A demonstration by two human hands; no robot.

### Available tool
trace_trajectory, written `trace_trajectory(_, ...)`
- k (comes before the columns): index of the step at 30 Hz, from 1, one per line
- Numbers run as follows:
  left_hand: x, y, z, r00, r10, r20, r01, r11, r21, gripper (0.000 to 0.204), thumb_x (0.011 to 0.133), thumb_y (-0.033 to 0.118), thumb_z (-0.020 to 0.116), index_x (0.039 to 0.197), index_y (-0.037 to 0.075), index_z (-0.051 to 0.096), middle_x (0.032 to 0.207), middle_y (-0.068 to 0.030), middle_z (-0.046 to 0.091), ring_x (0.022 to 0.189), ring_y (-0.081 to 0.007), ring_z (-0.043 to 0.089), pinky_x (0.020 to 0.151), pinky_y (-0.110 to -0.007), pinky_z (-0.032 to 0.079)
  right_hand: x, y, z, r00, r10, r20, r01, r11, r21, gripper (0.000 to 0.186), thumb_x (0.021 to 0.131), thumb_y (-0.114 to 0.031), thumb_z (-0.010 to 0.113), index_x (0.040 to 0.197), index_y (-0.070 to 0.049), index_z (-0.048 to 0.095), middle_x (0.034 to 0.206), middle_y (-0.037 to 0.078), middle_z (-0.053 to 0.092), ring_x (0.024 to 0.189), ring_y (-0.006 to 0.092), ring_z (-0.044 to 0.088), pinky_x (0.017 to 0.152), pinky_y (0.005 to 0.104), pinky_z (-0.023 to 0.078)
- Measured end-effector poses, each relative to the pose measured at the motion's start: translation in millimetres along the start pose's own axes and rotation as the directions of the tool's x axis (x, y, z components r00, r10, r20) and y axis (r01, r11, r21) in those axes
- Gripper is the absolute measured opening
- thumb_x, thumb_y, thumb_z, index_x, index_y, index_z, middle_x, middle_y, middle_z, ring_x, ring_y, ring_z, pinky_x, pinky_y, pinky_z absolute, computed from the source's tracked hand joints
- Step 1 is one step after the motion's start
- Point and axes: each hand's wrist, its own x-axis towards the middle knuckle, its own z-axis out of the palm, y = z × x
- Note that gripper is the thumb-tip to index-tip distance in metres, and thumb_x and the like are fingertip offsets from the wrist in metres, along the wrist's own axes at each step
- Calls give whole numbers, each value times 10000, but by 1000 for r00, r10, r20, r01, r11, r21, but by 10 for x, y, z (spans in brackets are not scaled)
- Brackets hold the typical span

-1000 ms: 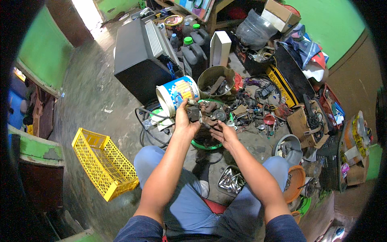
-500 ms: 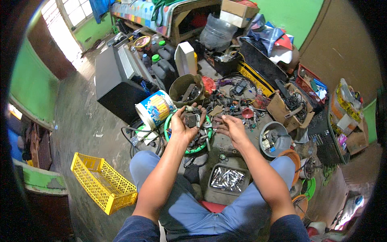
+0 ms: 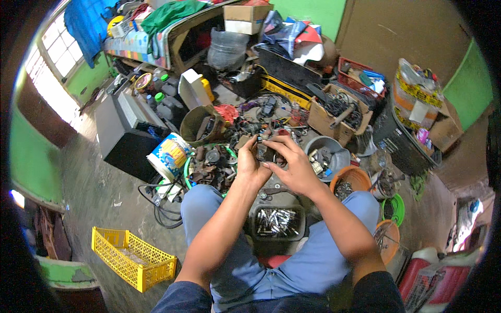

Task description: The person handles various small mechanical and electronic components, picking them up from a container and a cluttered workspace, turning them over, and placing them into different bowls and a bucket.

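Between my hands is a small dark boxy part (image 3: 265,153), its lower face towards me. My left hand (image 3: 250,163) grips it from the left, with the fingers wrapped behind. My right hand (image 3: 292,160) closes on its right side, fingertips at the top and thumb near the bottom. What the fingertips touch there is too small to make out. Below the hands, between my knees, a dark tray (image 3: 254,232) holds many shiny metal cylinders. A heap of dark, rusty parts (image 3: 211,166) fills a green-rimmed basin (image 3: 187,169) left of my hands.
A grey basin (image 3: 342,157) and an orange bowl (image 3: 361,177) of small parts stand to the right. A white-and-blue bucket (image 3: 171,155) lies tilted at left, near black cables (image 3: 156,208). A yellow crate (image 3: 141,274) rests on the floor at lower left. Cardboard boxes and scrap crowd the far side.
My right hand has moved left onto the part held in my left hand; before, it hovered apart with fingers spread. The whole view has swung to the right.
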Motion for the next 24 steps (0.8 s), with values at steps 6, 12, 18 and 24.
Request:
trace_trajectory(6, 46, -311, 287, 993, -105, 55, 106, 994, -8, 344, 1032, 242, 408, 1218, 2, 569, 1198, -158, 624, 1128, -296, 593, 1026, -475, 461, -142, 108, -467, 988, -23, -156, 22, 1000, -4, 427, 808, -172, 793, 1195, -42, 665, 1106, 140, 679, 965, 263, 665, 856, 361, 527)
trace_trajectory(12, 240, -622, 462, 980, -195, 28, 196, 979, -63, 322, 1045, 231, 376, 1203, 15, 555, 1181, -151, 624, 1129, -278, 593, 1029, -489, 477, -351, 315, -789, 900, 404, -167, -246, 784, 570, 402, 905, -161, 724, 1262, -10, 617, 1132, 85, 692, 894, 105, 635, 804, 284, 528)
trace_trajectory(18, 500, -869, 463, 973, -230, 37, 232, 970, -72, 309, 1028, 232, 390, 1143, 11, 573, 1142, -176, 647, 1081, -303, 624, 1024, -513, 493, -540, 748, -1055, 628, 712, -313, -205, 539, 817, 299, 1009, -326, 578, 1148, -65, 625, 999, 6, 681, 867, 100, 632, 679, 240, 508)
trace_trajectory(24, 616, -962, 493, 972, -228, -60, 228, 974, 3, 298, 1017, 237, 422, 1123, 15, 591, 1087, -151, 652, 1034, -298, 637, 963, -476, 525, -686, 1007, -1380, 562, 808, -175, -101, 277, 955, 321, 1011, -405, 550, 1091, -102, 621, 932, 63, 692, 693, 167, 610, 599, 325, 485)
